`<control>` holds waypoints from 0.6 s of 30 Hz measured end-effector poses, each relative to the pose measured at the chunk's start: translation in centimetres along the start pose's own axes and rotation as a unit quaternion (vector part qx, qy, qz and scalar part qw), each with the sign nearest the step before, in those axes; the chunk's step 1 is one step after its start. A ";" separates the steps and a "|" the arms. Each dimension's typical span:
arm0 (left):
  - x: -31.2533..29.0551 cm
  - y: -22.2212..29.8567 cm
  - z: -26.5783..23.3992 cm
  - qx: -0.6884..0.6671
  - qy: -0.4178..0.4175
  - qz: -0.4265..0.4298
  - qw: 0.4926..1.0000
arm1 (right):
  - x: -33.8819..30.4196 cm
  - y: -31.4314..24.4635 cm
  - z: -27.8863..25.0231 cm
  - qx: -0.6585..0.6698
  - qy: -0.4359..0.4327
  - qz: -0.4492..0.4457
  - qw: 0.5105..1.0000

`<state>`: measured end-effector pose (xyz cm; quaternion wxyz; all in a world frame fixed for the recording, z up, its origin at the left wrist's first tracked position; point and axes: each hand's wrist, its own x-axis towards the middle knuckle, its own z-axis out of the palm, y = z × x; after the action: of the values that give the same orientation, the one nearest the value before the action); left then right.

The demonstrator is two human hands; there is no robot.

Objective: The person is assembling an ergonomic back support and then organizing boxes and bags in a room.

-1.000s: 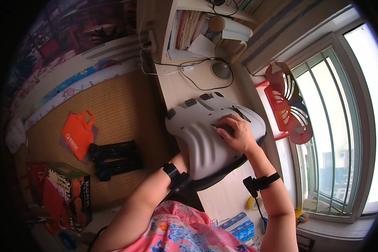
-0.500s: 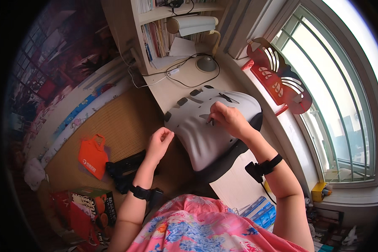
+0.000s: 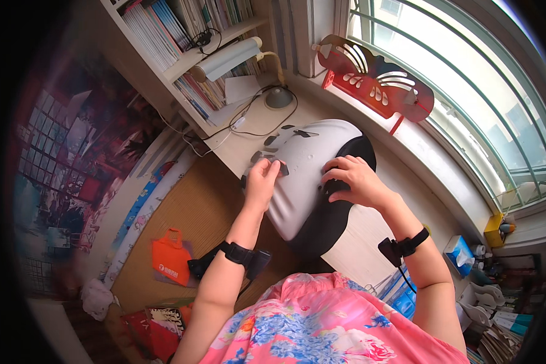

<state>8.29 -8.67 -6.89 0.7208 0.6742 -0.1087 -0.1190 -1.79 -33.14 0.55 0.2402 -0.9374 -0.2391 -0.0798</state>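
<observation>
A white moulded shell (image 3: pixel 312 155) with a soft black side (image 3: pixel 321 233), like a hard-shell backpack, lies tilted on the pale desk. Several dark grey glossy inlays dot its upper face. My left hand (image 3: pixel 263 184) is closed at the shell's left part, thumb against fingers, beside a dark inlay (image 3: pixel 283 169). Whatever lies between those fingers, if anything, is hidden. Over the border between white shell and black side, my right hand (image 3: pixel 359 183) arches with its fingers apart and bent, fingertips at the surface. Black straps with small devices circle both wrists.
Behind the shell stand a desk lamp (image 3: pixel 278 97) with a loose cable and a bookshelf (image 3: pixel 176 70). A red cut-out panel (image 3: pixel 376 85) fills part of the windowsill. An orange bag (image 3: pixel 171 258) lies at the left; a blue tissue pack (image 3: pixel 461 255) sits at the right.
My left hand has come up and right onto the shell. The right hand has left the shell's middle for its black edge, its fingers now spread. The whole view has turned.
</observation>
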 end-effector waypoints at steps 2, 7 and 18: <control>0.4 0.4 0.2 -0.006 -0.030 -0.024 0.999 | 0.5 0.7 1.2 0.012 -0.026 0.021 0.999; 0.4 1.4 0.2 0.028 -0.072 -0.031 0.997 | 3.8 2.4 3.9 0.060 0.044 -0.059 0.995; -2.2 3.6 3.5 0.426 -0.121 0.376 0.814 | 5.6 4.7 4.7 0.172 0.098 -0.074 0.977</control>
<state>5.19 -11.02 -3.08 0.3310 0.8005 -0.4799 0.1389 5.55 -32.17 -4.00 0.4135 -0.8496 -0.2929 -0.1465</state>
